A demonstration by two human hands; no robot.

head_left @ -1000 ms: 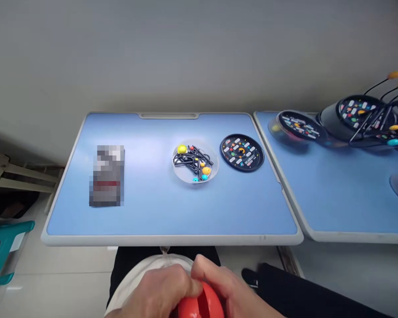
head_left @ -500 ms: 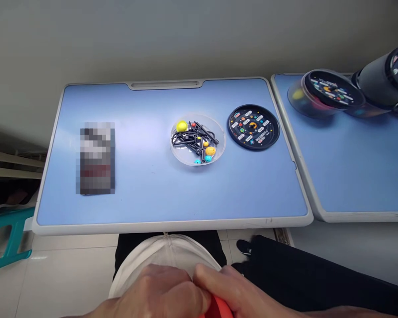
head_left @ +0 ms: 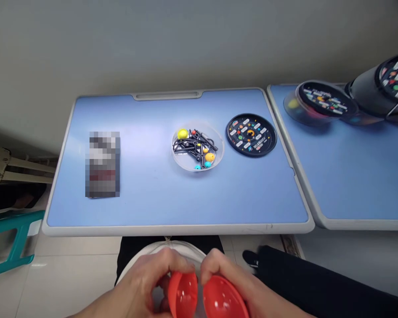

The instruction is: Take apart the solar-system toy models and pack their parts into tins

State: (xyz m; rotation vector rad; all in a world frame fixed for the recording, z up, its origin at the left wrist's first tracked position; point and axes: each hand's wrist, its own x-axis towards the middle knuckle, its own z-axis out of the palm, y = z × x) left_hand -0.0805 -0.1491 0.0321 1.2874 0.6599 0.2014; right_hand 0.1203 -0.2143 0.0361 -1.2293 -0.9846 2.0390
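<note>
Hands are located at 6 o'clock, below the near edge of the table (head_left: 146, 207). The left hand (head_left: 146, 276) grips the left red shell (head_left: 184, 296), thumb over its rim; the right hand (head_left: 239, 282) grips the right red shell (head_left: 223, 300), its underside fingers hidden. The 2 shells stand apart, hollows showing. At 12 o'clock from the hands sits a clear bowl (head_left: 220, 152) containing black rods (head_left: 190, 150) and a yellow ball (head_left: 182, 134); near 3 o'clock of the bowl lies a black printed lid (head_left: 251, 134). Assessment: the step in hand appears to be handling the separated shells. The next move calls for firm rim control, with edges squared should they meet.
</note>
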